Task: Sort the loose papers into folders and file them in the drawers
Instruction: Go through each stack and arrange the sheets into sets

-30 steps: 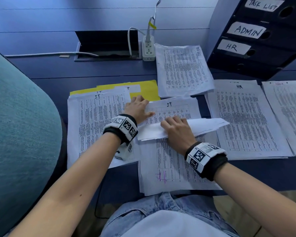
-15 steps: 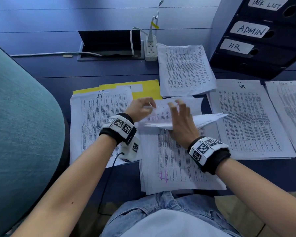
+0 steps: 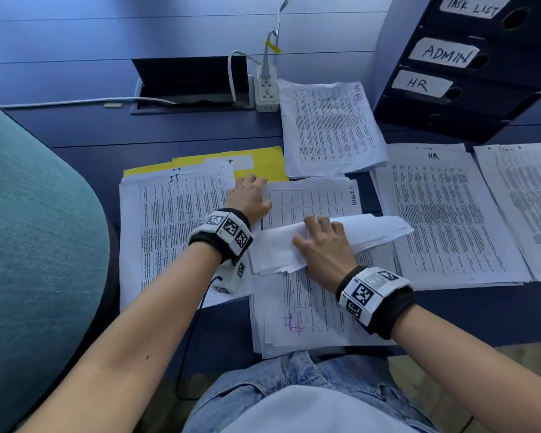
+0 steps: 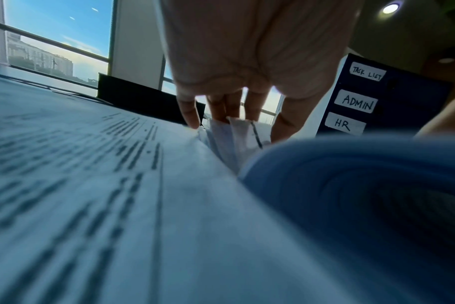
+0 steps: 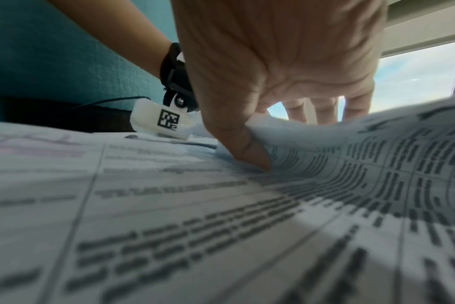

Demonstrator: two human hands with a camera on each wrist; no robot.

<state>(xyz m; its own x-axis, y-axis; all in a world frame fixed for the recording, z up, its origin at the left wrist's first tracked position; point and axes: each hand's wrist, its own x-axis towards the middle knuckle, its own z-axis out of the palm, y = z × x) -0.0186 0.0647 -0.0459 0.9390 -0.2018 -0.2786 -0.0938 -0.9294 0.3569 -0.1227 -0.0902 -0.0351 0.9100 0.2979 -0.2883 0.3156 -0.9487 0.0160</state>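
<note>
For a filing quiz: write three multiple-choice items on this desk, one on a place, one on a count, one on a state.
1. Where is the yellow folder?
A) under the left stack
B) on the chair
C) on the lap

2. How many drawer labels show?
A) one
B) three
C) six

3. What is the right hand doing?
A) lying flat on bare desk
B) gripping folded-back sheets
C) pulling a cable

Answers:
1 A: its yellow edge sticks out from behind that stack.
2 B: they read TASK LIST, ADMIN and HR.
3 B: the thumb is under the curled sheets and the fingers over them.
</note>
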